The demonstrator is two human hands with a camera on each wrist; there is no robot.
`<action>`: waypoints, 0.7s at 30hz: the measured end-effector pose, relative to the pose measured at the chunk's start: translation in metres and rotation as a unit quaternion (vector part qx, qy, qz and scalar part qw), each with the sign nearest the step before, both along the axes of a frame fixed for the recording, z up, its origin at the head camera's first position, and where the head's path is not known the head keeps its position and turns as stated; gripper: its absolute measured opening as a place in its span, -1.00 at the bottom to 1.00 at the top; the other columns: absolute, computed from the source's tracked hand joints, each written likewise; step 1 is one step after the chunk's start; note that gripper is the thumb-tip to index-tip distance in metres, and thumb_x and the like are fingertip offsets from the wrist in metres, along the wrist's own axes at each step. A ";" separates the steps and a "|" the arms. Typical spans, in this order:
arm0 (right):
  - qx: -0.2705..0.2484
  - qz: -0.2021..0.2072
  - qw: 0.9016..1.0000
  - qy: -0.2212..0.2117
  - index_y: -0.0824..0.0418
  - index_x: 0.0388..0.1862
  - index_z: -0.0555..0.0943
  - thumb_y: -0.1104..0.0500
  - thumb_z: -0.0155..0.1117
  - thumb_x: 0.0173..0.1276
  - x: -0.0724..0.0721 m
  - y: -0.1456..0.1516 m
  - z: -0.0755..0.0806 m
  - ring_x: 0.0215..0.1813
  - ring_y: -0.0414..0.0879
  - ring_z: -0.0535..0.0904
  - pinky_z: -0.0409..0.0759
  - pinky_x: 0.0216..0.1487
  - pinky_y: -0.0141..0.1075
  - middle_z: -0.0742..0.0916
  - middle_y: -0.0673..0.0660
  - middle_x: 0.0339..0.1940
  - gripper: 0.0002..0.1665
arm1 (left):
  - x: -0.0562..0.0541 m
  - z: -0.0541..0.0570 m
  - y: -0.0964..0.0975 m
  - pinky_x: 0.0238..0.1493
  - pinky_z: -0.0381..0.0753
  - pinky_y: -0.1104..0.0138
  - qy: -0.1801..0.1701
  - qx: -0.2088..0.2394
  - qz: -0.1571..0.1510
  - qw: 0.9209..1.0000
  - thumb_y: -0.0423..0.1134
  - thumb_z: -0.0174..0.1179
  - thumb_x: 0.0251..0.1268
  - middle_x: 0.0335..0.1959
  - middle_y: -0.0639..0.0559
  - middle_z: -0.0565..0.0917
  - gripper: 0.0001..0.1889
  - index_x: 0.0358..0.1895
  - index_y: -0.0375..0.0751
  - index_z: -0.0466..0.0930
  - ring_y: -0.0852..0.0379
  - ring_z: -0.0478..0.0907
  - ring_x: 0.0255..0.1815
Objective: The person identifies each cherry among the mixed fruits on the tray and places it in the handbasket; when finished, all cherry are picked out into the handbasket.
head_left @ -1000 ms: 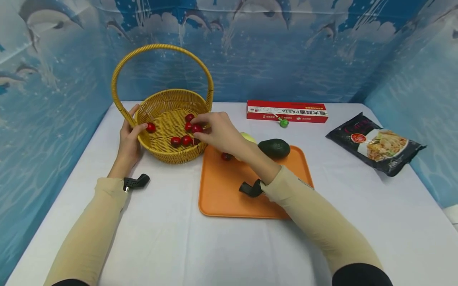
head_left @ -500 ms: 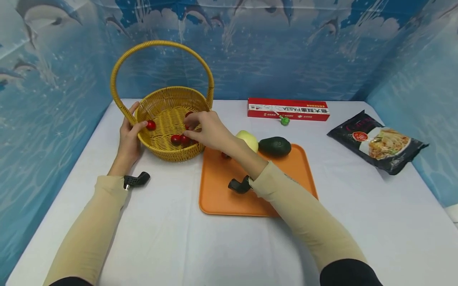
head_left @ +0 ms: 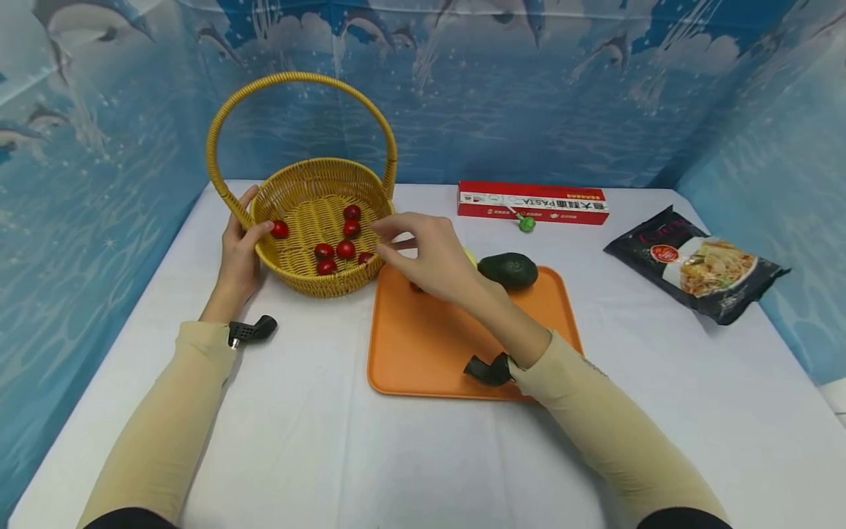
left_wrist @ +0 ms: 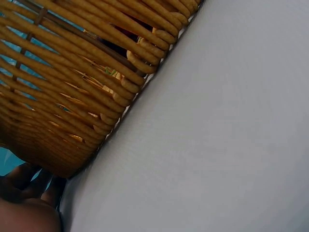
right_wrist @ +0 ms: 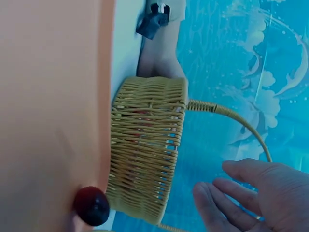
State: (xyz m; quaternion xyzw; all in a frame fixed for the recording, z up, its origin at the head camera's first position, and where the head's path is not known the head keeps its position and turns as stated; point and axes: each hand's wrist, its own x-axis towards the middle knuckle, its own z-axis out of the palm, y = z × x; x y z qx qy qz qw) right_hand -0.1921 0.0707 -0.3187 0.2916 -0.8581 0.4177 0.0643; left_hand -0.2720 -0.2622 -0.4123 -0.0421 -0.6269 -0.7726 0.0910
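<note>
A yellow wicker basket [head_left: 317, 286] with a tall handle stands at the left of the table, holding several red cherries [head_left: 346, 250]. My left hand [head_left: 239, 257] grips its left rim, thumb over the edge beside one cherry [head_left: 280, 229] and fingers behind. In the left wrist view, fingers [left_wrist: 29, 186] show at the woven wall. Just off the right rim, over the tray, hovers my right hand [head_left: 432, 253], thumb and fingers apart and holding nothing. A dark red cherry [right_wrist: 91, 206] lies on the orange tray [head_left: 423, 360]; my right hand mostly covers it in the head view.
An avocado [head_left: 507, 270] sits on the tray's far edge, beside a yellow-green fruit [head_left: 471, 256] mostly hidden by my hand. Behind them lie a red pasta box [head_left: 532, 203] and a small green item [head_left: 526, 223]. A black noodle packet [head_left: 697, 264] lies at the right.
My right hand held a cherry over the basket, reached further in, let it go among the others, and drew back right over the tray. My left hand stays on the rim.
</note>
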 end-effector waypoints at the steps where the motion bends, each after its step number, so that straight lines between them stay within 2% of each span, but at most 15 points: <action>1: 0.003 -0.002 1.000 -0.002 0.21 0.24 0.72 0.19 0.39 0.48 0.004 0.003 -0.001 0.05 -0.11 0.80 0.74 0.13 -0.27 0.80 0.09 0.15 -0.62 | 0.000 0.000 0.000 0.41 0.42 0.51 0.000 -0.001 0.000 1.000 -0.36 0.13 0.43 0.65 -0.04 0.28 -0.26 0.65 0.11 0.26 -0.06 0.24 0.62; 8: 0.028 -0.011 1.000 0.000 0.22 0.24 0.71 0.19 0.40 0.47 0.026 0.020 -0.010 0.12 0.02 0.78 0.75 0.15 -0.11 0.80 0.12 0.14 -0.60 | 0.001 0.000 0.000 0.44 0.39 0.49 -0.007 -0.003 0.001 1.000 -0.34 0.13 0.44 0.66 -0.03 0.27 -0.27 0.65 0.16 0.27 -0.05 0.24 0.63; 11: 0.028 -0.011 1.000 0.003 0.20 0.23 0.72 0.21 0.43 0.45 0.033 0.024 -0.017 0.10 0.02 0.78 0.75 0.16 -0.12 0.80 0.09 0.14 -0.61 | 0.001 0.000 0.000 0.46 0.37 0.48 -0.008 -0.003 0.002 1.000 -0.34 0.13 0.44 0.66 -0.02 0.24 -0.27 0.65 0.16 0.27 -0.04 0.22 0.63; 15: 0.043 -0.008 0.999 -0.004 0.25 0.26 0.68 0.25 0.45 0.41 0.039 0.025 -0.030 0.11 0.06 0.76 0.72 0.22 -0.11 0.77 0.15 0.19 -0.56 | 0.001 0.000 0.001 0.46 0.36 0.47 -0.006 -0.001 0.003 1.000 -0.35 0.13 0.44 0.67 -0.01 0.22 -0.27 0.65 0.15 0.27 -0.04 0.21 0.64; 21: 0.105 -0.020 0.994 -0.031 0.32 0.41 0.56 0.15 0.46 0.42 0.043 0.022 -0.044 0.49 0.08 0.52 0.48 0.51 -0.05 0.59 0.23 0.49 -0.37 | 0.001 0.000 0.000 0.44 0.39 0.49 -0.005 -0.003 0.001 1.000 -0.35 0.13 0.44 0.67 -0.01 0.24 -0.27 0.65 0.15 0.27 -0.05 0.22 0.63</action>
